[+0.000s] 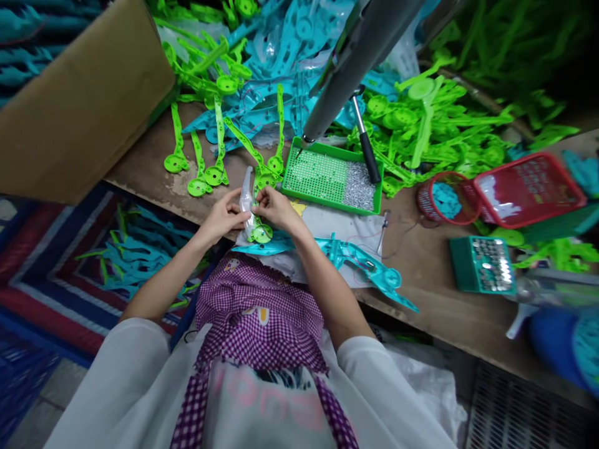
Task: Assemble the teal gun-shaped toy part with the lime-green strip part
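Note:
Both hands meet at the near edge of the workbench [421, 262]. My left hand [224, 215] grips a clear plastic piece [246, 198] that stands upright between the hands. My right hand [274, 207] pinches the stem of a bright green plastic part [261, 232] whose round end lies just below the fingers. A teal plastic part [355, 259] with thin wires lies on a grey cloth [327, 227] to the right of my right forearm.
A green tray [327, 178] of small metal screws sits behind the hands, with a black-handled tool [367, 149] on it. Piles of green and teal parts cover the back. A cardboard box [79, 106] stands left; red baskets [524, 187] and a teal screw box [484, 265] stand right.

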Demonstrator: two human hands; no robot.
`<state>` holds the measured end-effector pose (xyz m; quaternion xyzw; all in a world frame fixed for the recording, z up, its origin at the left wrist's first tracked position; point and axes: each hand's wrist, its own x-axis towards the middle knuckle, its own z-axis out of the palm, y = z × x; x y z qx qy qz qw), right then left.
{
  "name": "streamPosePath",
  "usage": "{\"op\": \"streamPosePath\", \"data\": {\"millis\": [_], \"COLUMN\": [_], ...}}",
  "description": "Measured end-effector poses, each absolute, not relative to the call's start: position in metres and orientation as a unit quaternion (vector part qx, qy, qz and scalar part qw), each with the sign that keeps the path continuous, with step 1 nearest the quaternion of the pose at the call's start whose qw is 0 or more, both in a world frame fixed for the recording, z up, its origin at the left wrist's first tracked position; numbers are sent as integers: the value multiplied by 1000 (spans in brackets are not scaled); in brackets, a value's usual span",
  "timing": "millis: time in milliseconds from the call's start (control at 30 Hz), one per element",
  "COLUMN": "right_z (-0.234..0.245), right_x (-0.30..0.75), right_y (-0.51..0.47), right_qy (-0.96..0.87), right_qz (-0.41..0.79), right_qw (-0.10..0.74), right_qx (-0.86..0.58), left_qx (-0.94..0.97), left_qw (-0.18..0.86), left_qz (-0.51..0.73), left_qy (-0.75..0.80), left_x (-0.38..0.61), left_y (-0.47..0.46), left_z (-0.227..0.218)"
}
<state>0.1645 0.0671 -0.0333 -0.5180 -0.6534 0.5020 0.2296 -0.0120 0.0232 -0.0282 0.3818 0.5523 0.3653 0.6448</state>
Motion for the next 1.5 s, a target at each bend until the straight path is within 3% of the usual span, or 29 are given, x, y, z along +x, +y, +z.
{"op": "streamPosePath", "data": {"millis": [667, 967, 1300, 1500], "right_z": [-35, -37, -35, -35], "right_x": [165, 164, 161, 163], "right_y": [58, 51, 40, 40], "right_qy": [-675, -702, -771, -774], "right_qz": [456, 442, 413, 413], "right_qw": [258, 232, 194, 198], "right_qx": [-519, -508, -444, -436], "left_qx": [588, 613, 785, 826], "left_qw": [584, 540, 292, 258], "left_qz": [204, 198, 87, 100], "left_qy": [521, 542, 539, 492], "left_x": [-18, -18, -35, -31], "left_y": [52, 42, 36, 53], "left_z": [-23, -19, 2, -6]}}
